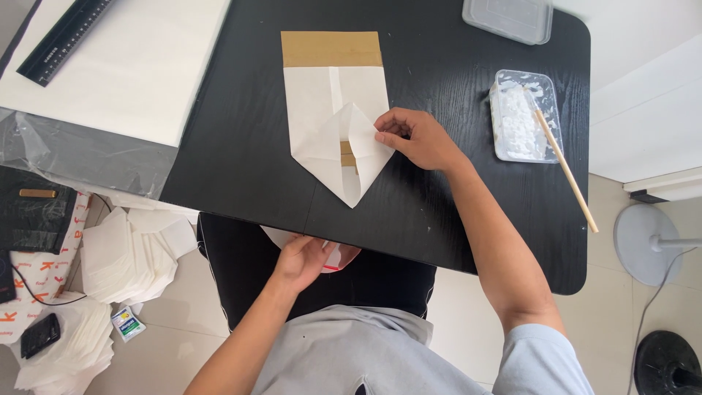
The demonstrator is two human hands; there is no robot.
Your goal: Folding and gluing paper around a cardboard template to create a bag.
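Pinching and pressing down the edge of a folded flap on the white paper bag (322,110) with the right hand (418,139), fingertips (383,136) drawn together on the paper at the flap's right corner. Keeping that bag flat near the middle of the black table (241,146), brown strip at the far end, lower end folded into a point toward the body. Holding a small white sheet (342,257) with a red edge down at the lap, below the table's near edge, with the left hand (301,261), fingers curled closed over it. Leaving the clear tray of white paste (521,117) and the wooden stick (567,172) untouched, well to the right. Judging by this, working mid-fold, on creasing the bottom flaps; likely needing, for any further move, steady pressure along the crease and both flap edges meeting squarely at the centre line.
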